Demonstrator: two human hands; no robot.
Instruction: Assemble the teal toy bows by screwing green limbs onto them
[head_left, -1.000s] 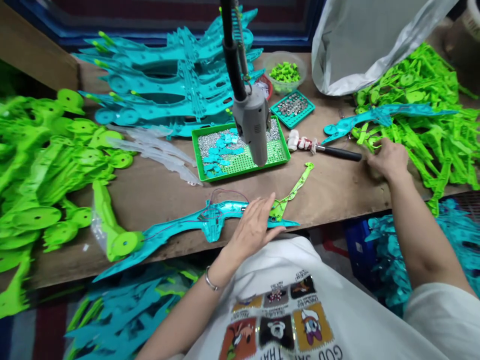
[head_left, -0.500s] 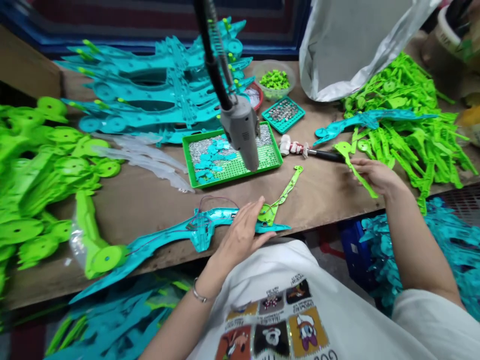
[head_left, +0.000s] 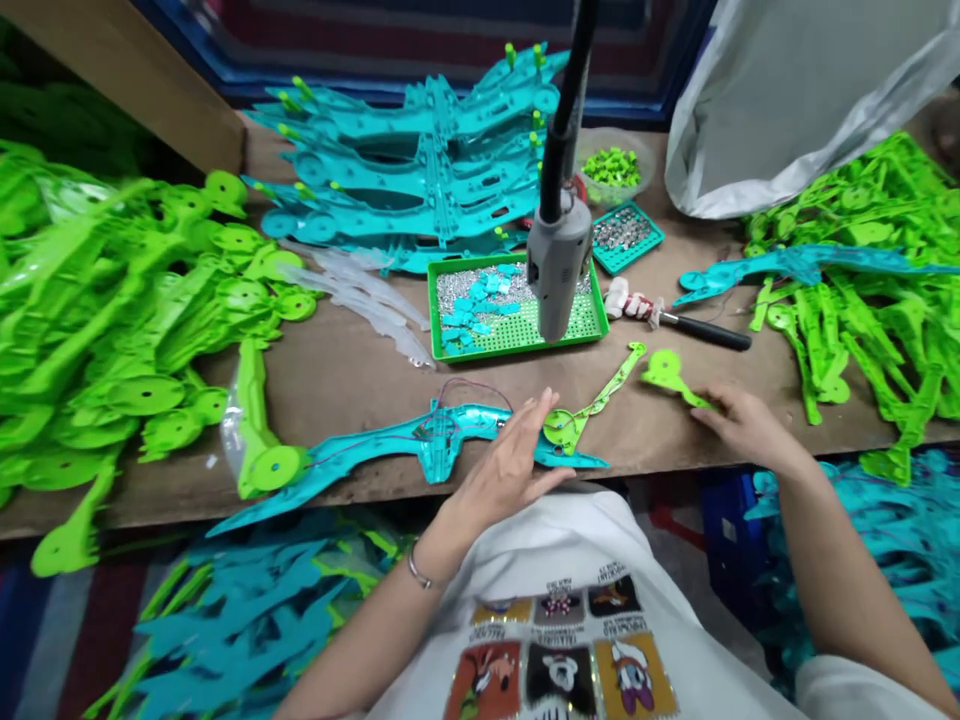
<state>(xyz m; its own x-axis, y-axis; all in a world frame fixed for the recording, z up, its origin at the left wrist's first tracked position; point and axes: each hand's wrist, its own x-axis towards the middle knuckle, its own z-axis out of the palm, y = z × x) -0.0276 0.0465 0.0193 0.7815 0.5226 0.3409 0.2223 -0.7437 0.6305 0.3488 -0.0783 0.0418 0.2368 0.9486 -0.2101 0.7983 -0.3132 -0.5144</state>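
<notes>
My left hand (head_left: pixel 506 455) lies flat over the right part of a long turquoise bow-shaped plastic shell (head_left: pixel 375 445), fingers stretched out. Thin wires run along that shell. A green arm piece (head_left: pixel 600 392) with a round end stands out from its right part, just beyond my fingertips. Another green arm piece (head_left: pixel 274 450) is joined at the shell's left part. My right hand (head_left: pixel 746 430) pinches the thin end of a loose green plastic arm piece (head_left: pixel 667 372), its round end pointing left above the table. Part of the shell is hidden under my left hand.
A grey electric screwdriver (head_left: pixel 559 265) hangs over a green tray (head_left: pixel 517 345) of screws and turquoise pieces. A black-handled tool (head_left: pixel 705 330) lies to its right. Green parts are heaped at left (head_left: pixel 142 330) and right (head_left: pixel 862 330). Turquoise shells (head_left: pixel 435 190) are stacked behind.
My right hand has taken a green arm piece from the right-hand heap and moved it left, towards the turquoise shell. My left hand stays on the shell. The camera view has shifted.
</notes>
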